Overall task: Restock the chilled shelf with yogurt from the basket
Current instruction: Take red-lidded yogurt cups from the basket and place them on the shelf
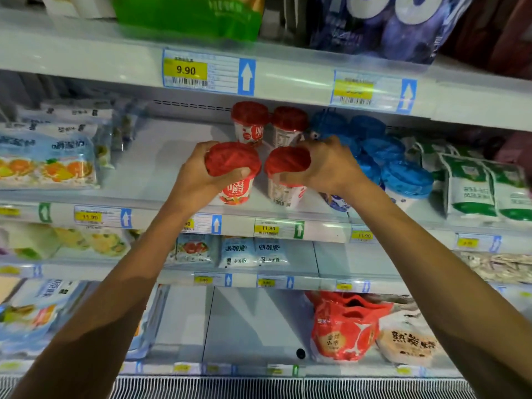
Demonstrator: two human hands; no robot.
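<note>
1. Your left hand [198,174], at the centre of the frame, curls its fingers and thumb round the lid of a red-lidded white plastic yogurt cup [230,161].
2. Your right hand [325,165], just right of it, grips a second red-lidded yogurt cup [280,164] from above, fingers wrapped over the lid.
3. Both cups are upright, side by side and slightly apart, at the front of the white chilled shelf [161,174]. You cannot tell whether their bases touch it.
4. Behind them, two more red-lidded cups [250,122] stand at the shelf's back.
5. Right of centre, blue-lidded tubs [403,174] fill the same shelf, and green-and-white pouches [472,188] sit near the right edge.
6. A yellow 9.90 price tag [187,71] hangs at upper centre.
</note>
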